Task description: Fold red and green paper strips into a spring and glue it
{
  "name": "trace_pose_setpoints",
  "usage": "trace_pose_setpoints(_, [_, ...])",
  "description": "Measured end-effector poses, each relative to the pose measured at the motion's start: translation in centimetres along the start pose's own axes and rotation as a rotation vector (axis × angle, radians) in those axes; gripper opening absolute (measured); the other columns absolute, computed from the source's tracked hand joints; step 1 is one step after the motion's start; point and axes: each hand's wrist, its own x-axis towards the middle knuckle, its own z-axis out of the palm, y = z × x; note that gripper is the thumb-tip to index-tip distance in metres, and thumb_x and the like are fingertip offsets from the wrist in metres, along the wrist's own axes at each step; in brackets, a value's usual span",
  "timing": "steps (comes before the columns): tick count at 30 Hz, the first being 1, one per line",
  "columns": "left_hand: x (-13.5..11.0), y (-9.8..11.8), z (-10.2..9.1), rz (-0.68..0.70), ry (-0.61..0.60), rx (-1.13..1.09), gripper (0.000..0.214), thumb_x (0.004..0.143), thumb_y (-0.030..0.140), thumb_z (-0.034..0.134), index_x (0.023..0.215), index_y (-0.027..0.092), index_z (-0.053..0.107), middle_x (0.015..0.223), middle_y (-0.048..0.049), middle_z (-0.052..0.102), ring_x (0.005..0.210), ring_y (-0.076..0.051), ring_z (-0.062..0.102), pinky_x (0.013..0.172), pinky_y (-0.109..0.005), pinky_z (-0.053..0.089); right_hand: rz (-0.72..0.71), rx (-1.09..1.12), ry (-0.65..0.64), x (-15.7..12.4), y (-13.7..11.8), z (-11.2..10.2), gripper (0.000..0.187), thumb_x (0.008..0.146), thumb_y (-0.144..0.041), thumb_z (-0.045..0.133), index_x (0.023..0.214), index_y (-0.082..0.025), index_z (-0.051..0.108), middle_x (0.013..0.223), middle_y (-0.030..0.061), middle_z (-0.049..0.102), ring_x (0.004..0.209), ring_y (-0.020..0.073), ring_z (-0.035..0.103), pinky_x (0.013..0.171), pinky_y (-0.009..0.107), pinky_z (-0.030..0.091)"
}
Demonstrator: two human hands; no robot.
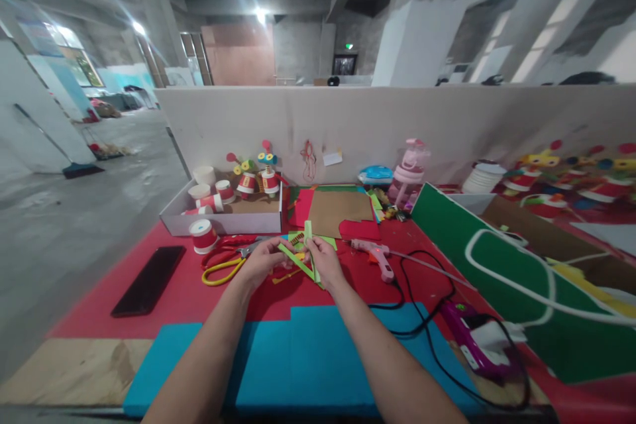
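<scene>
Both of my hands meet over the red sheet at the middle of the table. My left hand [265, 258] pinches one end of a light green paper strip [294, 260] that runs slanting to the right. My right hand [322, 260] is closed on a second green strip [309, 233] that stands upright and crosses the first. Under the hands lie green and yellow paper scraps. Yellow-handled scissors [222, 269] rest just left of my left hand.
A pink glue gun [373, 254] with a black cord lies to the right. A white box [226, 213] holds red-and-white paper cups and cup figures. A black phone [149, 280] lies at the left. Blue foam sheet [308, 358], brown cardboard [342, 211], pink bottle [410, 175], green board [477, 258].
</scene>
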Motion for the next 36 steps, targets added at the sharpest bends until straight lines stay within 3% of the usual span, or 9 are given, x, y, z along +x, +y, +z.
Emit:
trace_pose_setpoints(9, [0.3, 0.0, -0.6, 0.026, 0.043, -0.074, 0.026, 0.068, 0.032, 0.075, 0.074, 0.012, 0.059, 0.057, 0.0018, 0.056, 0.048, -0.007, 0.052, 0.053, -0.02, 0.045, 0.081, 0.173, -0.127, -0.6, -1.1, 0.3, 0.038, 0.069, -0.053, 0.067, 0.082, -0.018, 0.062, 0.061, -0.0041, 0.057, 0.046, 0.0066, 0.045, 0.047, 0.02, 0.037])
trace_pose_setpoints(17, [0.1, 0.2, -0.7, 0.055, 0.034, -0.061, 0.024, 0.071, 0.033, 0.072, 0.074, 0.013, 0.057, 0.057, 0.0025, 0.055, 0.048, -0.006, 0.05, 0.051, -0.019, 0.041, 0.097, 0.208, -0.216, -0.9, -1.4, 0.5, 0.035, 0.068, -0.05, 0.07, 0.076, -0.018, 0.058, 0.057, -0.0045, 0.054, 0.045, 0.006, 0.044, 0.046, 0.019, 0.037])
trace_pose_setpoints(23, [0.2, 0.4, -0.1, 0.11, 0.102, 0.07, 0.024, 0.066, 0.028, 0.073, 0.066, 0.014, 0.053, 0.05, 0.003, 0.055, 0.043, -0.007, 0.049, 0.047, -0.019, 0.04, 0.109, 0.115, -0.235, -1.3, -1.3, 0.8, 0.034, 0.069, -0.048, 0.068, 0.08, -0.02, 0.052, 0.06, -0.0084, 0.046, 0.041, 0.0033, 0.028, 0.038, 0.017, 0.022])
trace_pose_setpoints(27, [0.3, -0.1, 0.0, 0.105, 0.146, 0.159, 0.024, 0.065, 0.027, 0.071, 0.063, 0.016, 0.05, 0.046, 0.0044, 0.053, 0.039, -0.008, 0.046, 0.042, -0.02, 0.039, -0.062, -0.149, -0.198, -1.6, -1.3, 1.0, 0.038, 0.06, -0.038, 0.076, 0.085, -0.02, 0.054, 0.07, -0.0062, 0.051, 0.05, 0.0056, 0.036, 0.047, 0.019, 0.031])
trace_pose_setpoints(29, [0.4, -0.2, 0.0, 0.096, 0.157, 0.193, 0.024, 0.066, 0.027, 0.07, 0.063, 0.016, 0.049, 0.044, 0.0048, 0.052, 0.038, -0.008, 0.046, 0.041, -0.019, 0.038, -0.103, -0.228, -0.165, -1.7, -1.5, 1.1, 0.032, 0.062, -0.036, 0.073, 0.084, -0.019, 0.057, 0.071, -0.0046, 0.053, 0.052, 0.007, 0.038, 0.05, 0.02, 0.033])
trace_pose_setpoints(36, [0.0, 0.6, 0.6, 0.184, 0.137, 0.246, 0.028, 0.067, 0.033, 0.072, 0.065, 0.016, 0.05, 0.047, 0.0044, 0.052, 0.043, -0.008, 0.049, 0.047, -0.019, 0.038, -0.118, -0.225, -0.099, -1.5, -1.8, 1.0, 0.021, 0.067, -0.038, 0.068, 0.073, -0.019, 0.063, 0.068, -0.0016, 0.06, 0.062, 0.013, 0.051, 0.06, 0.024, 0.04])
